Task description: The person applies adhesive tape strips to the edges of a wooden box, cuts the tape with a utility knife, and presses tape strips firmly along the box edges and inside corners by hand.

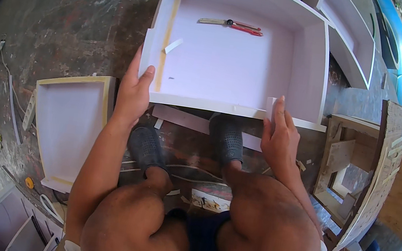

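In front of my feet lies a large, shallow white drawer-like box (204,104), its open side facing up. My left hand (133,97) is closed around its near left corner, thumb on top and fingers behind the side wall. At the near wall's right part, my right hand (282,140) pinches a small white block (271,106) that stands against the edge. Inside the box rest a slim cutter knife (230,24), red and pale with a dark knob, and a loose white strip (173,46). A tan band runs along the left inner wall.
A smaller white tray with tan edges (110,96) lies at left. Another white box (363,66) sits far right. An open wooden cabinet frame (328,160) stands at right. Below the box are my shoes (226,138) and a pale board (181,118). A power strip (30,110) is at left.
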### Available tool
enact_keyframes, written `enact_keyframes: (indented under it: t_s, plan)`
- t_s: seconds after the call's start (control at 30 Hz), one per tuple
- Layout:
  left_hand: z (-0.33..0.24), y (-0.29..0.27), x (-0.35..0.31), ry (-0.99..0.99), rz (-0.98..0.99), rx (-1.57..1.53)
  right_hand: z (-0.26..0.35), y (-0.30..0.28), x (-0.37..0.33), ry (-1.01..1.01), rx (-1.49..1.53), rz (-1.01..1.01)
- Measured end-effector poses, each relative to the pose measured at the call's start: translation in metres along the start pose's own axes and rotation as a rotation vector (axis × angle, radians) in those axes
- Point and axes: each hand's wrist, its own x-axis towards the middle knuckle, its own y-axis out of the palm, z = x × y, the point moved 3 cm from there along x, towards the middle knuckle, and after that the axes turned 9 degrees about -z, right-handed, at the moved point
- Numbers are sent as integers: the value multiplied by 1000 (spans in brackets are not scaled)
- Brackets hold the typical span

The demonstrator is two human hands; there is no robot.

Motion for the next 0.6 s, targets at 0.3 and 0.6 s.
enact_keyframes:
  t_s: [0.3, 0.6]
  plan:
    - [-2, 1, 0, 114, -3, 90, 33, -1, -6, -205, 239, 122]
    - [12, -1, 0, 104, 1, 103, 45, 8, -17, -297, 176, 191]
